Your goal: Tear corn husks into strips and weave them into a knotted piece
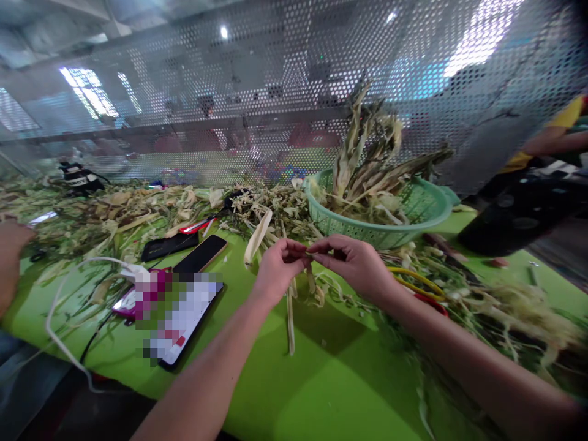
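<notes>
My left hand (278, 275) and my right hand (353, 264) meet above the green table (340, 398), thumbs and fingertips pinched together. Between them is a dried corn husk strip (313, 285), its pale ends hanging below my fingers. A narrow strip (290, 324) dangles under my left hand toward the tabletop. The exact spot where my fingertips grip is too small to make out. Just beyond my left hand, a wider pale husk piece (258, 236) stands up from the scraps. Past my right hand sits a green plastic basket (381, 231) with dried corn husks (351, 162) in it.
Phones (202, 254) and a purple-cased device (158, 285) with a white cable (57, 306) lie at left. Husk scraps (138, 205) cover the back; more fibres (514, 306) lie right, by yellow scissor-like handles (418, 283). Another person's hand (11, 251) is far left; a perforated screen (275, 79) stands behind.
</notes>
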{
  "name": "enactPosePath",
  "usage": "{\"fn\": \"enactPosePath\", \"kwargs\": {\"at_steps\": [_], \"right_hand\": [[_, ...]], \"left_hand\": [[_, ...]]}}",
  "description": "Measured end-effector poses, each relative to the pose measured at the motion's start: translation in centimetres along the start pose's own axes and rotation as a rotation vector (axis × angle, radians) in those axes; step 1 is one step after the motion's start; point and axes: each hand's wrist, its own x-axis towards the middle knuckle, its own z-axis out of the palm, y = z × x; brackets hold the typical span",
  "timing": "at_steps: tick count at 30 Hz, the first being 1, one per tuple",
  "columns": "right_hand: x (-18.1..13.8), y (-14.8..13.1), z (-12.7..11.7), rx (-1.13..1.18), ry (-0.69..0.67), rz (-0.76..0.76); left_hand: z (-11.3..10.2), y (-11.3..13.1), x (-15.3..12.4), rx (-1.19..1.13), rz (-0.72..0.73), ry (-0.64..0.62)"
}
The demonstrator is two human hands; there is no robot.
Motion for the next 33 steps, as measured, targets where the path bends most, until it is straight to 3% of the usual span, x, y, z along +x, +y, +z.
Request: {"fn": "enactPosePath", "kwargs": {"at_steps": [9, 17, 24, 33], "right_hand": [[-0.47, -0.59, 0.0, -0.353, -0.004, -0.185], [-0.79, -0.3, 0.24, -0.564, 0.038, -0.313], [-0.86, -0.31, 0.47, -0.545, 0.067, -0.322], [-0.83, -0.68, 0.4, -0.482, 0.062, -0.331]], "left_hand": [[0.65, 0.42, -0.58, 0.289, 0.154, 0.028], [0.15, 0.23, -0.23, -0.013, -0.025, -0.031], [0.36, 0.5, -0.12, -0.174, -0.162, 0.03], [0.08, 0.22, -0.06, -0.264, -0.199, 0.016]]}}
